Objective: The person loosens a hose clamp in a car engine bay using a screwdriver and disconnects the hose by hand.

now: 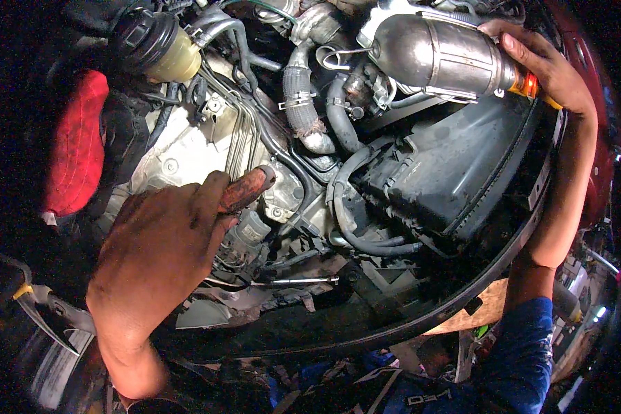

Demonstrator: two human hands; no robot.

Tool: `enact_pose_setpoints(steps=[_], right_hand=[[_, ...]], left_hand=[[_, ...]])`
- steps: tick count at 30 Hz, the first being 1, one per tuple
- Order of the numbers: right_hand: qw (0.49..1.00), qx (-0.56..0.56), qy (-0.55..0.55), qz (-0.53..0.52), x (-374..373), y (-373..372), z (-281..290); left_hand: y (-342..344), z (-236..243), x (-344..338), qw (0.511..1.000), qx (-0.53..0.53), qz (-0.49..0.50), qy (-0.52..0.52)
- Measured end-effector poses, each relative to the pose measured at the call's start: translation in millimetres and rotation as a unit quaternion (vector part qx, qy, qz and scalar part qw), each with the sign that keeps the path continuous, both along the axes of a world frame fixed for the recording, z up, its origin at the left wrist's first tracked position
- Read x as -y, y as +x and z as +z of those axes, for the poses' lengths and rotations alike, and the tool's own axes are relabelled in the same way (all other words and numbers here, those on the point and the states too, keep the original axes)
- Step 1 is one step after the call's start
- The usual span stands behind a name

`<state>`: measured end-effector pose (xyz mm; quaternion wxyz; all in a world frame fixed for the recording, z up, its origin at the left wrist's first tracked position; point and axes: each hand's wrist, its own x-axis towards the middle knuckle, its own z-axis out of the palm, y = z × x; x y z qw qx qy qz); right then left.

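Observation:
My left hand point(162, 238), its fingers dark with grime, is closed around a worn red handle point(245, 190) over the left part of an engine bay. The rest of that tool is hidden by the hand and cannot be told. Just below the fingers is a grey cylindrical part point(252, 231). At the upper right, my right hand point(548, 65) grips a caged work lamp point(431, 55) near its orange neck. The lamp has a metal shield and a wire hook, and lies above a black plastic box point(455, 165).
A yellowish reservoir point(176, 65) with a black cap stands at upper left, near a red cloth-like thing point(79, 148). Hoses point(299, 96) and thin metal lines run through the middle. A slim metal rod point(297, 281) lies by the curved front edge point(366, 334).

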<state>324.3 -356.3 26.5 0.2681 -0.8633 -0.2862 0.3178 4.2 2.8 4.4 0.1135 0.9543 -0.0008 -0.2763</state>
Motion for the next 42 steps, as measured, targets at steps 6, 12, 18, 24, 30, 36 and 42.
enact_pose_setpoints(steps=[6, 12, 18, 24, 30, 36, 42], right_hand=[[1.000, 0.015, -0.008, 0.007, -1, -1, -1], [0.997, 0.027, -0.070, -0.002, -34, -25, 18], [0.986, 0.045, -0.146, 0.059, -36, -32, 27], [0.983, 0.090, -0.143, 0.067, -28, -32, 28], [0.978, 0.142, -0.149, 0.023, -23, -25, 22], [0.957, 0.253, -0.128, -0.058, -30, -25, 19], [0.978, 0.206, 0.024, -0.028, -44, -59, 28]], left_hand=[[-3, -7, 0, 1.000, 0.012, -0.016, 0.009], [0, -3, 3, 1.000, 0.012, -0.013, 0.009], [2, -2, 6, 0.999, -0.025, -0.010, 0.029], [2, -6, 2, 1.000, -0.004, 0.005, 0.000], [9, -3, 8, 1.000, 0.003, 0.003, 0.000], [8, 2, 4, 1.000, -0.007, 0.024, 0.015], [10, 2, 4, 0.998, -0.013, 0.043, 0.042]])
